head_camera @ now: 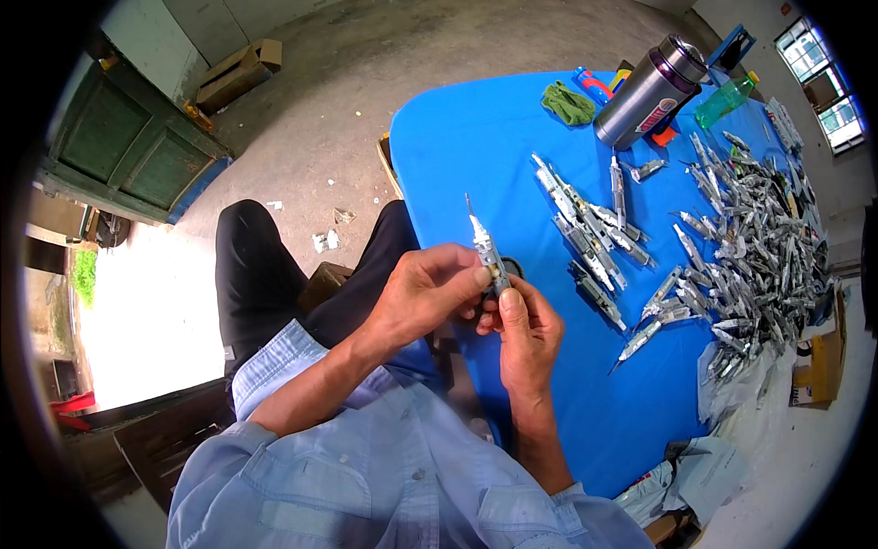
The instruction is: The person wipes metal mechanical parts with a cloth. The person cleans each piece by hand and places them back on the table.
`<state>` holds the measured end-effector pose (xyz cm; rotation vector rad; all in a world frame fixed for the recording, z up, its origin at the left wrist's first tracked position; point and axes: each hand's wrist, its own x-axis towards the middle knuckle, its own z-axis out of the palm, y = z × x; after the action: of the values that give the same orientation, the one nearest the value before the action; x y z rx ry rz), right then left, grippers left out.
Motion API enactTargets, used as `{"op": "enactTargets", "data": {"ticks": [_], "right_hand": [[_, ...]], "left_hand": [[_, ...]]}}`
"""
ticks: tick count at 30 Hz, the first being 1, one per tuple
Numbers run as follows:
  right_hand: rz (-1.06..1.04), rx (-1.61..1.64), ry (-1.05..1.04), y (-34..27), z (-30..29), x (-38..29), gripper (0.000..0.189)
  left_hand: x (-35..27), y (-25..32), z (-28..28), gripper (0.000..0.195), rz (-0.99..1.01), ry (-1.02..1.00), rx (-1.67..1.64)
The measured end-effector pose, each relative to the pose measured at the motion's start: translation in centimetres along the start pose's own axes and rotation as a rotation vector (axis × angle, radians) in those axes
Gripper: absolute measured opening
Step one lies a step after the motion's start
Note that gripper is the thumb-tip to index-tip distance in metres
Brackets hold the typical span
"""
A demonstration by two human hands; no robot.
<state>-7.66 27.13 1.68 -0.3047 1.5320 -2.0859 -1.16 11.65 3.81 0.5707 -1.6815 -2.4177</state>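
Note:
Between my two hands, above the table's near edge, is a slim grey and white plastic assembly (484, 243) with a thin metal shaft. It resembles the inner drive unit of an electric toothbrush and points away from me. My left hand (426, 291) pinches its middle, thumb on top. Lower down, the thumb and fingers of my right hand (528, 333) grip its grey end. A dark round object (512, 266) shows partly behind the hands. Several similar assemblies (583, 216) lie side by side to the right. Farther right rises a big tangled pile of them (761, 254).
A blue cloth (453, 144) covers the table. Toward its far end stand a steel vacuum flask (634, 103) and a green plastic bottle (724, 103), near a crumpled green cloth (568, 104). Plastic bags (741, 405) hang at the right edge. A cardboard box (240, 74) sits on the floor.

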Motion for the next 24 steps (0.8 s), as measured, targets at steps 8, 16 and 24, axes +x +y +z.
{"op": "enactTargets", "data": {"ticks": [8, 16, 24], "right_hand": [[-0.009, -0.019, -0.002, 0.01, 0.16, -0.08, 0.028], [0.011, -0.024, 0.0, -0.09, 0.15, -0.08, 0.028], [0.011, 0.001, 0.014, 0.08, -0.09, 0.0, 0.03]], "left_hand": [[-0.01, 0.56, 0.49, 0.021, -0.012, 0.033, 0.029], [0.04, 0.25, 0.25, 0.024, 0.007, 0.045, 0.12], [0.0, 0.3, 0.15, 0.024, 0.023, -0.015, 0.055]]}}
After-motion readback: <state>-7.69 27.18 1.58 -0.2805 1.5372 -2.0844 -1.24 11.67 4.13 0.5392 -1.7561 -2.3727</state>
